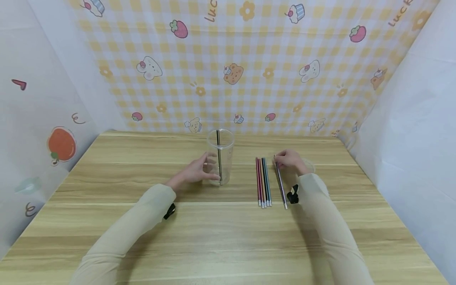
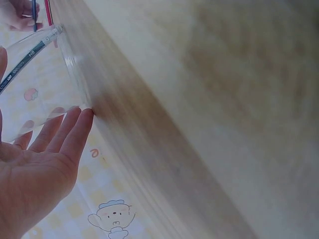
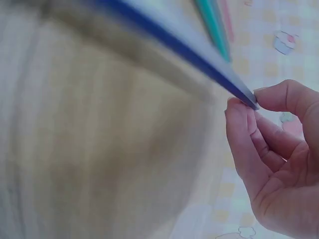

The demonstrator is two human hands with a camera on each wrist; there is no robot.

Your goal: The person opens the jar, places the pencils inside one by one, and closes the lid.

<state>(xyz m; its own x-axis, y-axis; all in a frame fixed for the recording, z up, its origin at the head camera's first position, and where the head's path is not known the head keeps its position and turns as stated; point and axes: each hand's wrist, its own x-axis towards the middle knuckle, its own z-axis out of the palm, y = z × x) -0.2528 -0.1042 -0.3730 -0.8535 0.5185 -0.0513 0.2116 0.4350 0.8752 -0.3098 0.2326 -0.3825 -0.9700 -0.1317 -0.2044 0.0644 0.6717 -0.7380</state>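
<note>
Toward the back of the table stands a tall clear cup (image 1: 229,158), upright. Inside it leans a dark pencil (image 1: 219,158); the left wrist view shows HB lettering and its capped end at the cup's base. My left hand (image 1: 195,170) holds the cup from the left, thumb in front and fingers extended along the far side. At the right, my right hand (image 1: 289,159) pinches the far end of a blue pencil (image 3: 184,55) between thumb and fingertips. That pencil's near end points toward me. To its left lies a row of several coloured pencils (image 1: 263,182), side by side.
A clear round object (image 1: 310,165), partly hidden, lies behind my right wrist. The wooden table (image 1: 213,245) meets a yellow checked backdrop (image 1: 213,107) at the back, with white sheets (image 1: 409,118) on both sides.
</note>
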